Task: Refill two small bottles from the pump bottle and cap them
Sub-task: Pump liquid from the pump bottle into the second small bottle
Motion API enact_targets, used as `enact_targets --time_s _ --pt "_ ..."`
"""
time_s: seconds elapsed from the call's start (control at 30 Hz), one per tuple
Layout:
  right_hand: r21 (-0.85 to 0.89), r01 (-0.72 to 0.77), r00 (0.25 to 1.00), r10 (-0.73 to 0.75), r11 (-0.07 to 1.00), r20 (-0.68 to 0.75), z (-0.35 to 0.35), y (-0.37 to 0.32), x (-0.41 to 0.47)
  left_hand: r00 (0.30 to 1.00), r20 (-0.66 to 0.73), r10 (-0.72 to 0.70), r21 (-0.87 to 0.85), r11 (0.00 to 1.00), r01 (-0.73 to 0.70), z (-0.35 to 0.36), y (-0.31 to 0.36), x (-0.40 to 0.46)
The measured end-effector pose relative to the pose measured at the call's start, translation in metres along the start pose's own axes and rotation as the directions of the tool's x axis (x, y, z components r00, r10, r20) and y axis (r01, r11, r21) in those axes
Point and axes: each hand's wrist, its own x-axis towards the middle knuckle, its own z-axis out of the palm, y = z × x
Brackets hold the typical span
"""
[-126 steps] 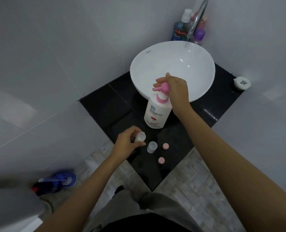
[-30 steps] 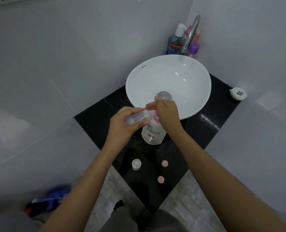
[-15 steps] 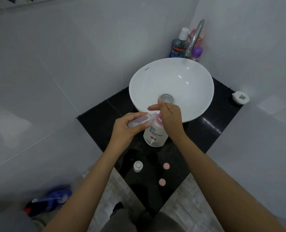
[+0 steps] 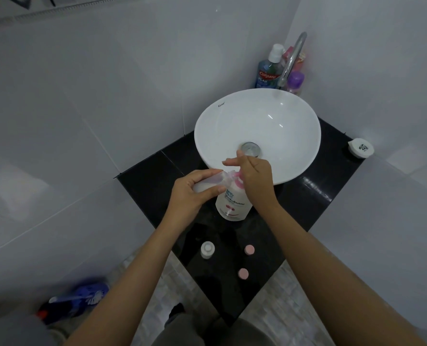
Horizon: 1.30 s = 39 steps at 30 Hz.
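Black corner table [image 4: 147, 181] between white tiled walls, sink [image 4: 292, 136] filling back. Right hand [image 4: 256, 177] covers pump top of pump bottle [image 4: 233, 204], pressing; nozzle mostly hidden. Left hand [image 4: 192, 193] grips small bottle [image 4: 208, 182] tilted, mouth at nozzle; fill level unclear. Second small bottle [image 4: 207, 249] upright near front-left edge. Two pink caps [image 4: 249, 249] loose toward front corner, bare table around them.

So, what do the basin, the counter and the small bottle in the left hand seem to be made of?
Basin: probably glazed ceramic, white and glossy with sharp highlights.
Counter: looks like polished black stone or tile; it mirrors light and shows a joint line.
Small bottle in the left hand: likely translucent plastic, cloudy and see-through.
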Motion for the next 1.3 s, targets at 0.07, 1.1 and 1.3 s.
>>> enact_targets --time_s 0.07,1.1,1.3 --pt "-0.054 0.045 0.999 -0.045 0.998 -0.005 -0.001 -0.003 0.001 1.000 -0.001 -0.002 -0.008 1.000 0.002 0.000 0.002 0.000" --pt "-0.028 0.142 0.988 -0.144 0.989 -0.052 -0.004 -0.008 0.001 0.999 0.046 -0.017 -0.072 0.997 0.020 -0.002 0.006 0.004" --pt "0.121 -0.063 0.997 0.056 0.991 0.057 -0.001 0.001 -0.004 0.998 0.056 -0.033 -0.024 0.999 0.035 -0.002 0.001 0.007"
